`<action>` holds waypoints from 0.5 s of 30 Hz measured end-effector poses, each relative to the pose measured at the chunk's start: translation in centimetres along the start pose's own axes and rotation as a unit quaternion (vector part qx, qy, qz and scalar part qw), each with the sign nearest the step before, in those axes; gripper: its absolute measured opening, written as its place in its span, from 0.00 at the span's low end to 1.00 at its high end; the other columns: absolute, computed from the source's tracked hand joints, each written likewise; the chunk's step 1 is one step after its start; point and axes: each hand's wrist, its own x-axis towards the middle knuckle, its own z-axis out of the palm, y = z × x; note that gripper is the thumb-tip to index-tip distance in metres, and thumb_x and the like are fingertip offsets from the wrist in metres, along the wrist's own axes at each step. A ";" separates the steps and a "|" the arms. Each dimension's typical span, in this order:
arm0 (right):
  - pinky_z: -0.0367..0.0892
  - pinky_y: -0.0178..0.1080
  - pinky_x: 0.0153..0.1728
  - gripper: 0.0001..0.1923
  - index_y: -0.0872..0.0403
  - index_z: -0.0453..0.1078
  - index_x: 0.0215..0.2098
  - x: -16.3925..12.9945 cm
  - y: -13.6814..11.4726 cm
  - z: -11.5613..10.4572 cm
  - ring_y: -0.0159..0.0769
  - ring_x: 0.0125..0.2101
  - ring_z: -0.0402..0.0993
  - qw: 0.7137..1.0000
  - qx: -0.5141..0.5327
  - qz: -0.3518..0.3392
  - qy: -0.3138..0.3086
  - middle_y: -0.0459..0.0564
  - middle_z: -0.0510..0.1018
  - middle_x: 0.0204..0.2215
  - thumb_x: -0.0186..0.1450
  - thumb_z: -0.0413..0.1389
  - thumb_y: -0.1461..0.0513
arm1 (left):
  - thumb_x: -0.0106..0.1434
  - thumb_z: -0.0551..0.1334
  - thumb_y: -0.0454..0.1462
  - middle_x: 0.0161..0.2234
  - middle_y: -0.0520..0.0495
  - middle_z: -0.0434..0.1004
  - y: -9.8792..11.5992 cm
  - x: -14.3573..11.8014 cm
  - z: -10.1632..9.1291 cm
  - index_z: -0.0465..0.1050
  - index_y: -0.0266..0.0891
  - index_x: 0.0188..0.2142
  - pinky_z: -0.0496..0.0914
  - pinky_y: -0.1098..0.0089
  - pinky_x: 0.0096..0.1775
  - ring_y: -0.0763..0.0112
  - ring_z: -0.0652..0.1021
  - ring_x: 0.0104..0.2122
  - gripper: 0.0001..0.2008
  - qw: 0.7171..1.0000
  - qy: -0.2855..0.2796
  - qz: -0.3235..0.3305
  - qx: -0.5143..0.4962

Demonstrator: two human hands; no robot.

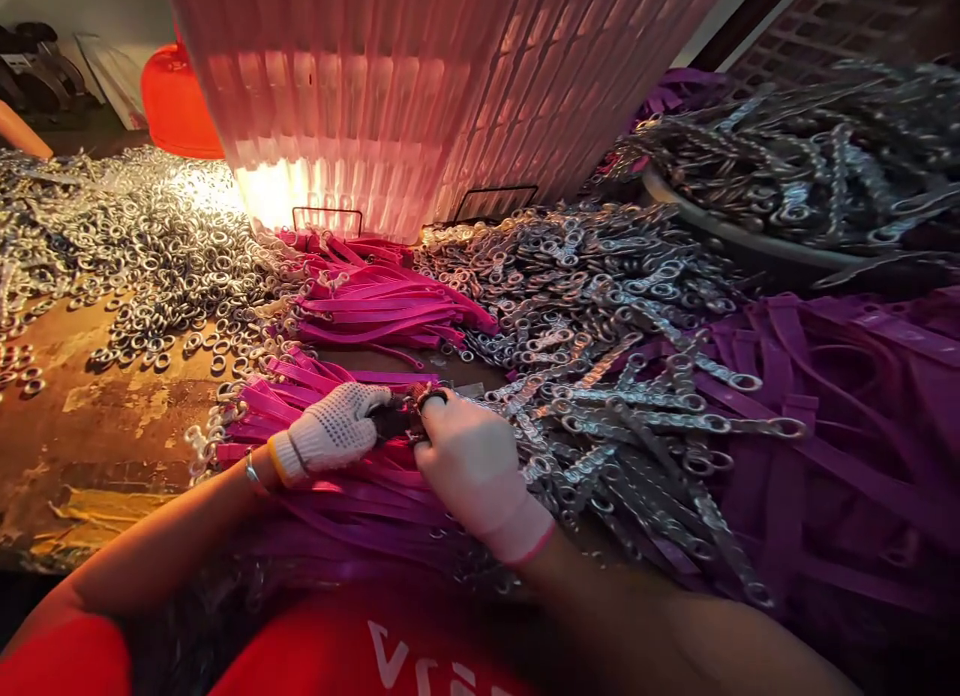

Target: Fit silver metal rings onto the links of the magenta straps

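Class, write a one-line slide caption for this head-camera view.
Two gloved hands, left and right, pinch a small dark part over magenta straps amid metal rings.

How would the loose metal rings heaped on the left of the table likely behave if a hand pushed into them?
The metal rings lie loose in a shallow spread, so a push would probably scatter them rather than move them as one. They look small and round, so strays may roll across the bare table. Each seems rigid and light, though a heap likely weighs more.
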 end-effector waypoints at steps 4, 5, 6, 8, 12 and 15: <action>0.57 0.38 0.33 0.14 0.56 0.71 0.40 0.4 0.3 -0.4 0.42 0.36 0.75 0.998 0.007 -0.026 -0.048 0.57 0.79 0.36 0.59 0.49 0.71 | 0.65 0.57 0.46 0.19 0.53 0.65 -0.4 -0.2 -0.2 0.67 0.37 0.25 0.55 0.75 0.20 0.78 0.63 0.17 0.17 0.994 -0.001 -0.067 -0.089; 0.57 0.38 0.33 0.14 0.56 0.71 0.40 0.4 0.4 -0.6 0.42 0.36 0.75 0.997 0.005 -0.028 -0.065 0.57 0.79 0.36 0.58 0.49 0.71 | 0.64 0.58 0.47 0.18 0.53 0.65 -0.5 -0.2 -0.2 0.67 0.37 0.25 0.55 0.75 0.20 0.78 0.63 0.17 0.18 0.992 0.007 -0.071 -0.099; 0.57 0.38 0.32 0.14 0.56 0.71 0.40 0.5 0.5 -0.8 0.42 0.36 0.75 0.996 0.002 -0.026 -0.079 0.56 0.79 0.36 0.58 0.49 0.71 | 0.64 0.58 0.46 0.18 0.53 0.65 -0.7 -0.3 -0.1 0.67 0.36 0.25 0.55 0.76 0.19 0.78 0.63 0.17 0.17 0.992 0.012 -0.071 -0.105; 0.56 0.38 0.31 0.13 0.56 0.71 0.38 0.7 0.6 -0.9 0.41 0.35 0.75 0.996 -0.003 -0.020 -0.092 0.56 0.80 0.33 0.58 0.49 0.72 | 0.64 0.57 0.44 0.18 0.53 0.65 -1.0 -0.3 0.1 0.68 0.36 0.26 0.55 0.76 0.19 0.79 0.63 0.17 0.15 0.992 0.007 -0.060 -0.109; 0.54 0.39 0.29 0.12 0.56 0.72 0.34 1.1 0.9 -0.3 0.41 0.32 0.76 0.995 -0.004 -0.064 -0.081 0.56 0.80 0.30 0.58 0.49 0.72 | 0.63 0.57 0.41 0.20 0.53 0.67 -1.9 0.1 0.7 0.68 0.35 0.27 0.58 0.77 0.21 0.79 0.66 0.18 0.12 0.993 -0.006 -0.053 -0.107; 0.54 0.39 0.28 0.10 0.57 0.73 0.34 0.9 0.7 0.2 0.41 0.32 0.76 0.991 -0.008 -0.101 -0.085 0.57 0.80 0.30 0.60 0.50 0.70 | 0.62 0.56 0.41 0.19 0.53 0.65 -2.2 0.4 0.8 0.66 0.36 0.26 0.58 0.78 0.19 0.78 0.65 0.17 0.12 0.989 -0.022 -0.069 -0.129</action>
